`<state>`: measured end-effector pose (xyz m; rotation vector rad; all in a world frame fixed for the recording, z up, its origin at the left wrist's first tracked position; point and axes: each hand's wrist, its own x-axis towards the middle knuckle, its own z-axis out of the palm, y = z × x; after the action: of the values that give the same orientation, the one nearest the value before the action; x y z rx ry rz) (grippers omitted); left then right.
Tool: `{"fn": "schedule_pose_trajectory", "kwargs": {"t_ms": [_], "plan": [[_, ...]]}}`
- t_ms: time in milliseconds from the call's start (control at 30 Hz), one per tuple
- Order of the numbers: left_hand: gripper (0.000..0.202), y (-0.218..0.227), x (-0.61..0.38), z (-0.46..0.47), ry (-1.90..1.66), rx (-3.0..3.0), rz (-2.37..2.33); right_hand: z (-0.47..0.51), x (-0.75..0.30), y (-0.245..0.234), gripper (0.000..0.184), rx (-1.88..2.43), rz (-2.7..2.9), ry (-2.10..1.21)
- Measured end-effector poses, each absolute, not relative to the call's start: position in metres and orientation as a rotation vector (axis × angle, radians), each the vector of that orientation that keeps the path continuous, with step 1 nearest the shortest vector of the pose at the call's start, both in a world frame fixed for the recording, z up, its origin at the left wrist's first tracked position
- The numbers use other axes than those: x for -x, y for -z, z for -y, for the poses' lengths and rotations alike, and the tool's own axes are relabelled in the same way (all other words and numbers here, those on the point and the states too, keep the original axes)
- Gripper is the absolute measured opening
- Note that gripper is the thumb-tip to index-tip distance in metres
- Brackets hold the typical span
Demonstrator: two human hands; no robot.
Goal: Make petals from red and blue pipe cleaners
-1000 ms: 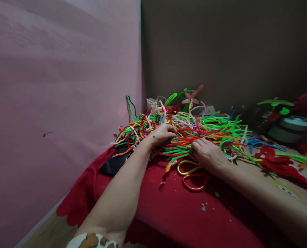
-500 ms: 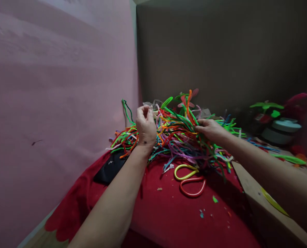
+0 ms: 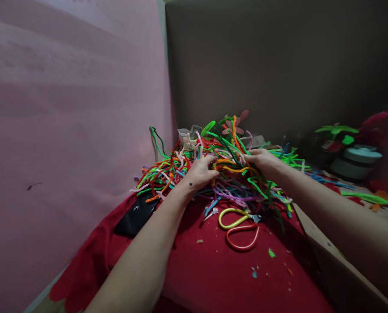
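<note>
A big tangled heap of pipe cleaners [image 3: 161,171] in many colours lies across the back of the red cloth. My left hand [image 3: 202,171] reaches into its middle, fingers closed around orange and yellow stems. To the right, my right hand [image 3: 261,161] pinches a bunch of green, orange and red stems, some of which stick up above it. Scissors [image 3: 235,218] with one yellow and one red handle loop lie in front of the heap, their blades mostly hidden under the stems.
A dark phone-like slab [image 3: 135,217] rests left on the red cloth [image 3: 210,269], beside the pink wall [image 3: 83,152]. Scraps dot the cloth. At right stand a pale lidded container [image 3: 360,158] and a green fuzzy leaf shape [image 3: 336,129]. A board edge [image 3: 331,243] runs along the right.
My left hand has come down and to the right into the heap and closed on stems there. The right hand stays nearly in place. More of the scissors' pivot shows.
</note>
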<state>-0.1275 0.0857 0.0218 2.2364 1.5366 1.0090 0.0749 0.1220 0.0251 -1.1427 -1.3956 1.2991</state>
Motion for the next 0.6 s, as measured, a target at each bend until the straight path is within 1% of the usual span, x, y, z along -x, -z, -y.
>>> {"fn": "schedule_pose_trajectory", "kwargs": {"t_ms": [100, 400, 600], "plan": [[0.006, -0.02, 0.131, -0.089, -0.944, -2.268, -1.568, -0.124, -0.079, -0.029, 0.026, 1.129, 1.353, -1.303], [0.022, -0.017, 0.136, -0.095, -0.919, -2.352, -1.707, -0.126, -0.086, -0.047, 0.029, 1.062, 1.332, -1.29], [0.037, -0.013, 0.138, -0.097, -0.91, -2.388, -1.749, -0.124, -0.086, -0.042, 0.028, 1.109, 1.345, -1.281]]}}
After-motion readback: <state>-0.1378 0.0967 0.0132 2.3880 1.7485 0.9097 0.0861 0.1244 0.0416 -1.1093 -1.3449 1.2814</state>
